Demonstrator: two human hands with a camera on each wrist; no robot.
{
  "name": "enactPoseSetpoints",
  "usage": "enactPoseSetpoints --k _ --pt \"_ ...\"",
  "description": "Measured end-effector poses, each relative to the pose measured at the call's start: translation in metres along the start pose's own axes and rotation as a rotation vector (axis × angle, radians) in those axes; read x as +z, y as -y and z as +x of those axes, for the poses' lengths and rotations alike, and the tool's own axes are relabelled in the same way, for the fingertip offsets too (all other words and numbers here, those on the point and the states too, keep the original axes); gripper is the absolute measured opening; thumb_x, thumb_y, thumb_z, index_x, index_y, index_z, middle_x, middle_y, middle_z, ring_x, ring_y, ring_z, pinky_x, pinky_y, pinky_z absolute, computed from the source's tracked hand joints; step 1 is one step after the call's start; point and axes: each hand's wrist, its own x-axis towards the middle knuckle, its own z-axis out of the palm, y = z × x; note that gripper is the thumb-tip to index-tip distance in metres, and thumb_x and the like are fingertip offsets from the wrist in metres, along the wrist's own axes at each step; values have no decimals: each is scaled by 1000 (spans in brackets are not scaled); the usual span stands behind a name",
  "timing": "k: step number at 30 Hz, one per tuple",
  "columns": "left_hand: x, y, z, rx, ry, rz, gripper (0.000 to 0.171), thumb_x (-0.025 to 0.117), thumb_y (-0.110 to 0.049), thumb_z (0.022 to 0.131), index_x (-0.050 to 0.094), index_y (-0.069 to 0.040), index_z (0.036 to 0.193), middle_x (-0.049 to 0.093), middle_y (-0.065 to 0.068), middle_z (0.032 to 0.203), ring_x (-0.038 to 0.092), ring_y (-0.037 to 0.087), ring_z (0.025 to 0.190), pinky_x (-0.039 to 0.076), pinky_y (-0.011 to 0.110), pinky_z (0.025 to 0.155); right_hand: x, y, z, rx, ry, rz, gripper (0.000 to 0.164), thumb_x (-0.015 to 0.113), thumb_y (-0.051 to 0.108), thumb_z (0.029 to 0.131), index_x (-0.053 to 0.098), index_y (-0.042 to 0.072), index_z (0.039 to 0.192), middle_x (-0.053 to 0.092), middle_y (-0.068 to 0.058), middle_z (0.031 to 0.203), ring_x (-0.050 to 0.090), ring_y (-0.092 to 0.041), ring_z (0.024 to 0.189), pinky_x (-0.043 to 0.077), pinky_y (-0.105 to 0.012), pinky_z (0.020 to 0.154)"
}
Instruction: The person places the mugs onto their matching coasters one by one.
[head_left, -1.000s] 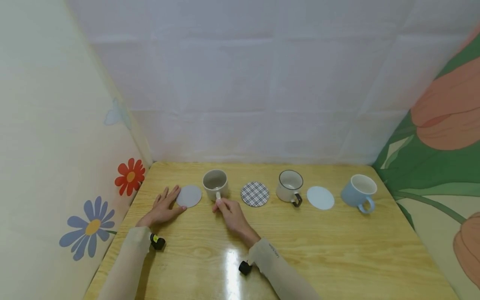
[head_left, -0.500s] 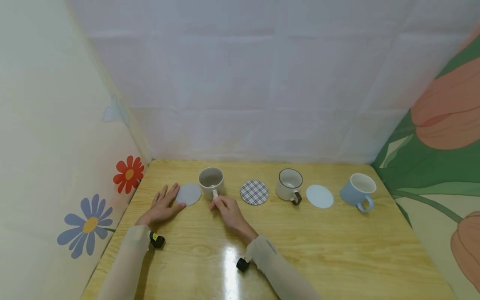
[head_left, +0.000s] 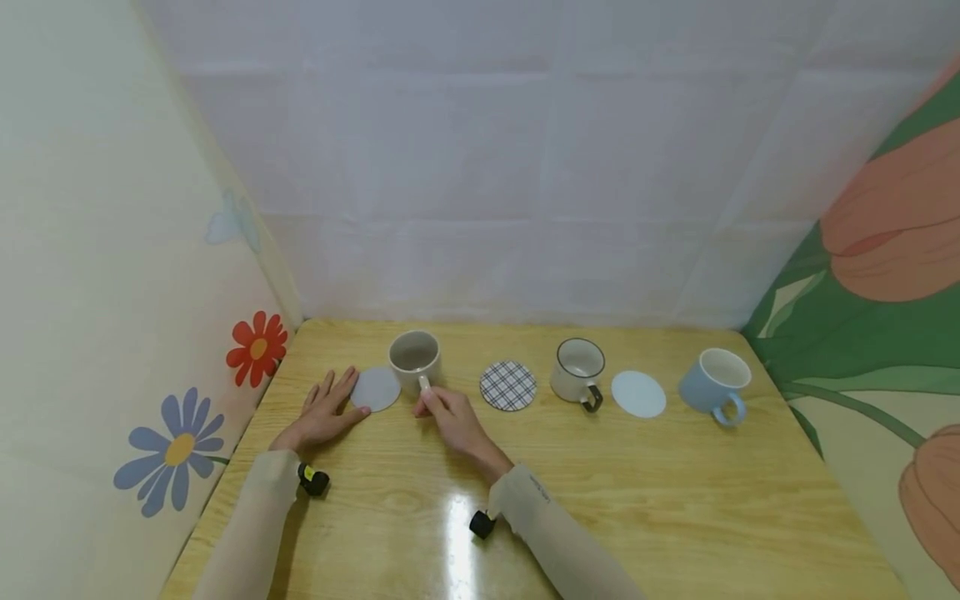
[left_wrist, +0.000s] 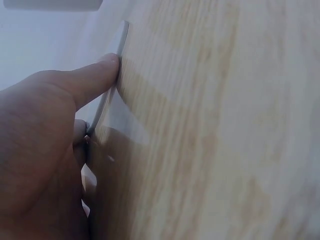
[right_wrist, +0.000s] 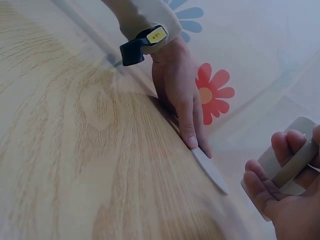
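Observation:
My right hand (head_left: pixel 453 423) grips the handle of a light grey mug (head_left: pixel 415 363), fingers curled round it in the right wrist view. The mug hangs just right of a pale lavender round coaster (head_left: pixel 377 390), partly overlapping its right edge in the head view. On the coaster's left side lies my left hand (head_left: pixel 324 412), flat with fingers extended. Its thumb touches the near edge of the coaster, as the left wrist view (left_wrist: pixel 95 80) hand close-up also shows.
Farther right stand a plaid coaster (head_left: pixel 508 386), a white mug with black rim and handle (head_left: pixel 577 371), a white coaster (head_left: pixel 638 394) and a light blue mug (head_left: pixel 715 386). The wooden table (head_left: pixel 675 492) meets a white backdrop and flower-printed sides.
The grey mug has moved left toward the lavender coaster in my right hand's grip. My left hand stays at the coaster.

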Motion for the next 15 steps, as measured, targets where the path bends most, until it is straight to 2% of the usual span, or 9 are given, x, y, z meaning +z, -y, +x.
enactPoseSetpoints --k 15 --pt "3 5 3 10 -23 -7 99 60 -63 103 16 -8 172 4 15 181 -15 45 165 -14 67 129 3 3 5 -45 12 23 37 46 12 113 71 -7 94 75 -24 98 74 -21 92 63 -30 91"
